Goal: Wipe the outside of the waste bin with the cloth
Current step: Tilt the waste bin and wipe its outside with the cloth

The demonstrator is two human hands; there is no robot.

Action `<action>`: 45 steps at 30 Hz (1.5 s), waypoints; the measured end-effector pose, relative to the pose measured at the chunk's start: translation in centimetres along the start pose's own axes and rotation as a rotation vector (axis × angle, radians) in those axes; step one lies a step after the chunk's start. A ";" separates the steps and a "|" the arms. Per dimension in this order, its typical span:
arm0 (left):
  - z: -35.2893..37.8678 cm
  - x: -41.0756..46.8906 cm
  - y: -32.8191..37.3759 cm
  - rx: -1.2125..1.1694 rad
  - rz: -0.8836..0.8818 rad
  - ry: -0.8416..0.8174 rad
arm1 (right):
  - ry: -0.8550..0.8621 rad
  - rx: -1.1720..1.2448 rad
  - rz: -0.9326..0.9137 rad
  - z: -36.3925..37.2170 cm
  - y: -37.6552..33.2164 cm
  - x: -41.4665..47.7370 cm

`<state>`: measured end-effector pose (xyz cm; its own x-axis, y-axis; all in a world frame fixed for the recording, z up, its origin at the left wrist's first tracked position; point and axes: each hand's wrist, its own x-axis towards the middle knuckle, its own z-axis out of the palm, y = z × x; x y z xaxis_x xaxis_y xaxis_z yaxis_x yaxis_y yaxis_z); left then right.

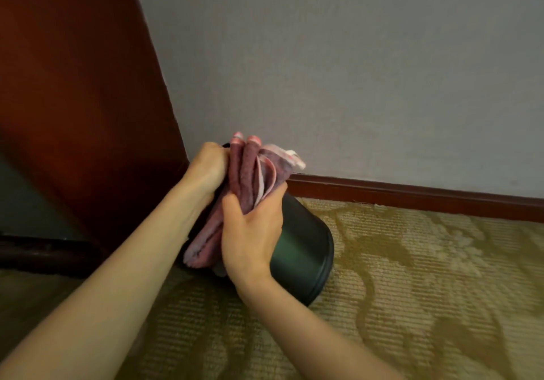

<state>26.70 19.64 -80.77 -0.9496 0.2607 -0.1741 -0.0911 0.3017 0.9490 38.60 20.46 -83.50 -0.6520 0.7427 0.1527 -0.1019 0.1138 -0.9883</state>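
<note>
Progress: wipe looks under way, not finished | waste bin [303, 247] tipped on the carpet [412, 276] by the wall corner | your left hand [210, 167] grips its rim | your right hand [253, 232] presses the bunched cloth [250, 173] on its upper side | lower side probably remains.

A patterned beige and olive carpet [412, 276] covers the floor. A grey wall [353, 70] meets it at a dark red-brown skirting board [412, 195]. A reddish wooden panel [73, 85] stands left.

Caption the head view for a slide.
Left hand grips the rim of the dark waste bin while the right hand holds a purplish cloth against its side, on patterned carpet.
</note>
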 end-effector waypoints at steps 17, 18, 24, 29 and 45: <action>0.1 -2.5 -2.3 0.160 0.234 0.098 | -0.024 -0.248 0.190 -0.9 -0.7 10.8; 0.0 -2.6 -2.2 0.169 0.248 0.096 | -0.051 -0.261 0.190 -0.8 -0.5 11.4; -3.0 -1.6 -2.9 0.190 0.237 0.055 | -0.095 -0.407 0.166 -2.5 3.4 12.2; -5.4 -1.1 -4.0 0.182 0.182 0.117 | -0.092 -0.558 0.195 -6.2 7.2 12.4; -6.6 -0.7 -4.5 0.075 0.102 0.188 | 0.042 -0.550 -0.072 -1.7 3.4 6.9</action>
<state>25.85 12.08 -83.19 -0.9926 0.1197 -0.0197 0.0239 0.3520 0.9357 35.02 27.12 -85.82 -0.6259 0.7451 0.2305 0.2701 0.4844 -0.8321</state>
